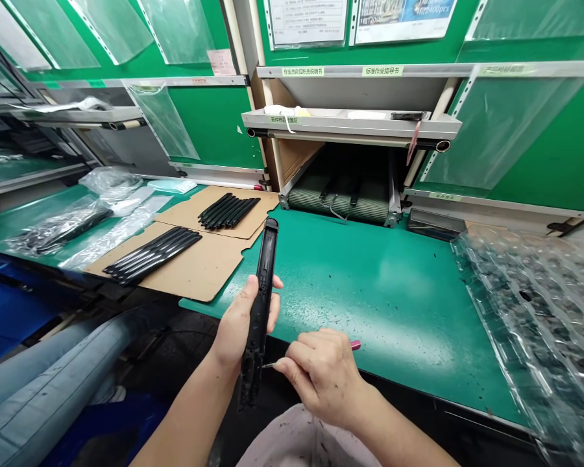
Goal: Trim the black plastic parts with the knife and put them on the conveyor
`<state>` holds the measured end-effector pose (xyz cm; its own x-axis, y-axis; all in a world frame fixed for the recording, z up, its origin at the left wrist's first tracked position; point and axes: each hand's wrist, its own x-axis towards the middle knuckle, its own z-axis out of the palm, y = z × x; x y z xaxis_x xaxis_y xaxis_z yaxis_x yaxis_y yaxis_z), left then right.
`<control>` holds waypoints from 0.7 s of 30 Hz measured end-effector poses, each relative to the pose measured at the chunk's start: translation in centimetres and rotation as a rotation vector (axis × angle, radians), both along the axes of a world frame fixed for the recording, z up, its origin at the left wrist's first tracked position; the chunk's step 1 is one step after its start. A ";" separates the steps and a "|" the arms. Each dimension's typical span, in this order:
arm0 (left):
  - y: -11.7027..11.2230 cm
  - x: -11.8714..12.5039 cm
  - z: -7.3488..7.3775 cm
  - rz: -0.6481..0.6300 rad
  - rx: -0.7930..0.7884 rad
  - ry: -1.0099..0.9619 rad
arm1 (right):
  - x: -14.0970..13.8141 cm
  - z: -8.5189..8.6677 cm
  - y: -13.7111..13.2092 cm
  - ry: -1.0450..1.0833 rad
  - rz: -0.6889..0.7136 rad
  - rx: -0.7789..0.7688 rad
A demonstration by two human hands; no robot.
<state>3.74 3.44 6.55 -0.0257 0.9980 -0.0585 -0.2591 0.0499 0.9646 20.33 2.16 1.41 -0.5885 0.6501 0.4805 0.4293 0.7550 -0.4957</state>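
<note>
My left hand (238, 318) is closed around a long black plastic housing (267, 275). The housing is held nearly upright, tilted slightly, its hollow ribbed inside facing me. My right hand (324, 373) grips a slim pink-handled tool (355, 345) with a thin metal tip. That tip reaches the right edge of the housing near its lower end; whether it touches cannot be made out. Most of the tool's handle is hidden in my fist. Below both hands stands a pale bin (296, 441), with dark specks on its side.
Black strips lie in two groups, a nearer stack (153, 254) and a farther stack (228, 211), on cardboard (189, 275). Clear plastic trays (530, 298) stand at right. A conveyor belt (343, 194) runs under the shelf (350, 126). Another person's jeans-clad leg (53, 389) is at left.
</note>
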 end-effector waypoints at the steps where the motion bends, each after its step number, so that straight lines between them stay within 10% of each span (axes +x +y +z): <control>1: 0.0 0.1 -0.1 -0.007 -0.002 0.008 | 0.0 -0.1 0.0 -0.010 -0.006 0.026; 8: -0.3 1.0 -0.2 -0.068 -0.038 0.063 | 0.9 1.5 1.2 -0.092 0.165 -0.133; 14: -0.2 1.4 0.4 -0.092 -0.014 0.035 | 0.3 -1.2 1.4 0.400 0.650 -1.389; 21: 0.4 -0.4 0.4 -0.071 -0.078 0.019 | 1.0 -7.9 0.2 0.683 0.127 -1.495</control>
